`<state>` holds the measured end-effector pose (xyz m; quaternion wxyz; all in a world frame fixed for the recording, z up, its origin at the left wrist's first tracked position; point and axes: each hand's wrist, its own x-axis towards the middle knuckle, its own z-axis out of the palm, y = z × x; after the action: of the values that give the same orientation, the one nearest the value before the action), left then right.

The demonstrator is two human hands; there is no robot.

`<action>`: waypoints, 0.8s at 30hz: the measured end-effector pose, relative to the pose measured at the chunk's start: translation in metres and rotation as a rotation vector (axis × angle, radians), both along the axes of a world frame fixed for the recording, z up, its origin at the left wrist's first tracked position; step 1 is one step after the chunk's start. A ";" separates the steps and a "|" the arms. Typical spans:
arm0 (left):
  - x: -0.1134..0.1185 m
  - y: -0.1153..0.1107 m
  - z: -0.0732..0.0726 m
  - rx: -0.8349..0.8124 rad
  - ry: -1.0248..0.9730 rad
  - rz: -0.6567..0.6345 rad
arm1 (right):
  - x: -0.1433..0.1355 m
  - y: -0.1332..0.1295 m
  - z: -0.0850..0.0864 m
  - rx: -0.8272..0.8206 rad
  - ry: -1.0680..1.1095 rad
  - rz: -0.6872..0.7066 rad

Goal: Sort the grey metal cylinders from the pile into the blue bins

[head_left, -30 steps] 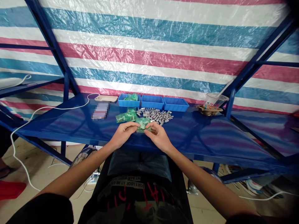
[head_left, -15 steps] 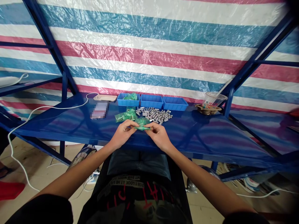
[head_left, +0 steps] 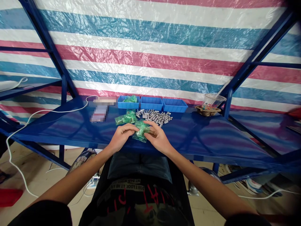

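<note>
A clear green plastic bag with small metallic pieces inside is between my hands, near the table's front. My left hand pinches the bag's left edge between thumb and fingers. On the other side, my right hand has its fingers and thumb curled around the right edge. Just behind lie more green bags with similar pieces. Beside them spreads a loose pile of small silver metal cylinders.
Three blue bins stand in a row at the back: the left bin holds green plastic, then the middle bin and right bin. A blurred phone-like object, white cable and plastic cup are on the blue table.
The green bag was pinched edge-on between both hands; now it is turned with its flat face up and spread wider. My right hand's fingers have opened somewhat around it.
</note>
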<state>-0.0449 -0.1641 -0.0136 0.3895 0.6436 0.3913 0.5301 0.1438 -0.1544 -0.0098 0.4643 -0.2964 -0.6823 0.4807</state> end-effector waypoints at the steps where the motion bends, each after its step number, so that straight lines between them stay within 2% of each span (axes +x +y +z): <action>1: 0.000 0.000 0.000 0.003 0.000 -0.007 | -0.002 0.001 -0.002 0.013 0.001 -0.030; 5: 0.001 0.000 0.000 0.001 0.014 0.004 | -0.003 0.004 -0.009 0.092 0.011 -0.188; 8: 0.002 0.002 0.002 -0.078 0.047 0.055 | 0.000 0.004 -0.008 0.166 0.036 -0.261; 12: 0.005 0.000 0.006 -0.139 0.096 0.001 | 0.002 0.001 -0.003 0.327 -0.091 -0.159; 16: 0.005 -0.002 0.007 -0.110 0.118 -0.010 | 0.000 0.000 -0.002 0.302 -0.265 -0.101; 20: -0.009 0.019 0.014 -0.019 0.106 0.178 | -0.001 0.001 -0.003 0.260 -0.332 -0.195; 22: -0.021 0.042 0.027 0.069 0.097 0.320 | -0.001 0.003 -0.004 0.255 -0.332 -0.224; 24: -0.031 0.069 0.045 0.167 0.109 0.454 | -0.001 0.004 -0.004 0.246 -0.328 -0.230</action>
<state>-0.0762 -0.0955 0.0316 0.1840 0.5969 0.5011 0.5989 0.1431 -0.1507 -0.0137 0.4315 -0.3876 -0.7637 0.2833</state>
